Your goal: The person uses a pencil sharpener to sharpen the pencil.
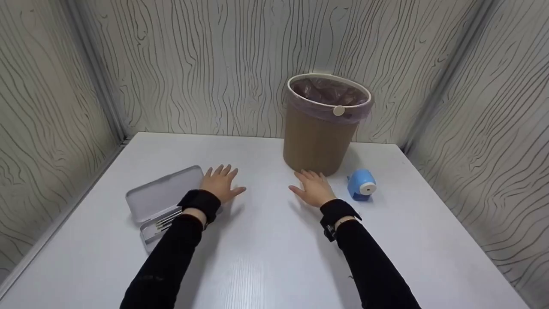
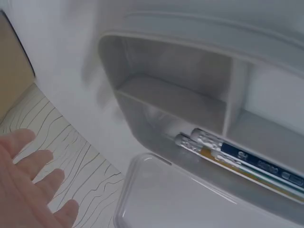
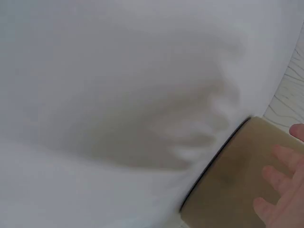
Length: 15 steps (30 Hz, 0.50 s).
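Hands flat, fingers spread, holding nothing: left hand [image 1: 221, 183] just beside the one open pencil case [image 1: 165, 195], with at least two pencils [image 2: 237, 159] in its tray, right hand [image 1: 313, 188] near the one blue sharpener [image 1: 361, 183]. One lined bin [image 1: 321, 124] stands behind. Risk, I judge: a sweeping right hand could roll the sharpener away or bump the bin.

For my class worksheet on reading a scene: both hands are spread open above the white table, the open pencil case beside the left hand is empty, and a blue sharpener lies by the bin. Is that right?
Not quite: the pencil case is not empty. The left wrist view shows pencils lying in its lower compartment. The rest holds: the left hand and right hand are spread open over the white table, and the blue sharpener lies by the bin.
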### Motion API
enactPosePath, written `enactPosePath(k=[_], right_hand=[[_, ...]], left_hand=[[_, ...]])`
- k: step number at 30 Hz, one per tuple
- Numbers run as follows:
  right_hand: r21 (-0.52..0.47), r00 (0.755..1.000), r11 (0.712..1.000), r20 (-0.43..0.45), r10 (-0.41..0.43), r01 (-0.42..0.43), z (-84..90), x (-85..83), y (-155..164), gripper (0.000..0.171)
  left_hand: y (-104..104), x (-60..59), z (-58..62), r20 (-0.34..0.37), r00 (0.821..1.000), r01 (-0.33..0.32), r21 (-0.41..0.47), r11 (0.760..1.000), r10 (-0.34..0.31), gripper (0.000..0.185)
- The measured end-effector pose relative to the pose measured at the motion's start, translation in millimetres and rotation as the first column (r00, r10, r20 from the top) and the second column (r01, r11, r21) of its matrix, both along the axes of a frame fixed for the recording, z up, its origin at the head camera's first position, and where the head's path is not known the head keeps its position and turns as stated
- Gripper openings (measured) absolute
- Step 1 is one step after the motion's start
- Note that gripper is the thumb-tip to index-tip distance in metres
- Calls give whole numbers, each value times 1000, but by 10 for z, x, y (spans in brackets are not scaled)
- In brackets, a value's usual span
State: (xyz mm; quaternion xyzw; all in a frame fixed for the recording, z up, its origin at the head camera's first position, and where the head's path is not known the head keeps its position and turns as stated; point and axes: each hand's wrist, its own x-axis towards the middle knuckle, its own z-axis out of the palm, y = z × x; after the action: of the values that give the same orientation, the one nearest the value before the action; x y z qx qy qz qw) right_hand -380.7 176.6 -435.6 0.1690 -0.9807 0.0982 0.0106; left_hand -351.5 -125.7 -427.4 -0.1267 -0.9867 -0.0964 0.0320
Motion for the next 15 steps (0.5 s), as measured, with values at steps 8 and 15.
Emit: enactPosePath(k=[8, 15], right_hand=[[-40, 987, 987, -55, 151, -153, -17, 22, -438, 57], [-43, 951, 955, -110, 289, -295, -15, 113, -886, 50]], left_hand=[[-352, 407, 44, -42, 999, 22, 64, 998, -20, 70], [-759, 781, -26, -108, 994, -1, 79, 997, 10, 70]])
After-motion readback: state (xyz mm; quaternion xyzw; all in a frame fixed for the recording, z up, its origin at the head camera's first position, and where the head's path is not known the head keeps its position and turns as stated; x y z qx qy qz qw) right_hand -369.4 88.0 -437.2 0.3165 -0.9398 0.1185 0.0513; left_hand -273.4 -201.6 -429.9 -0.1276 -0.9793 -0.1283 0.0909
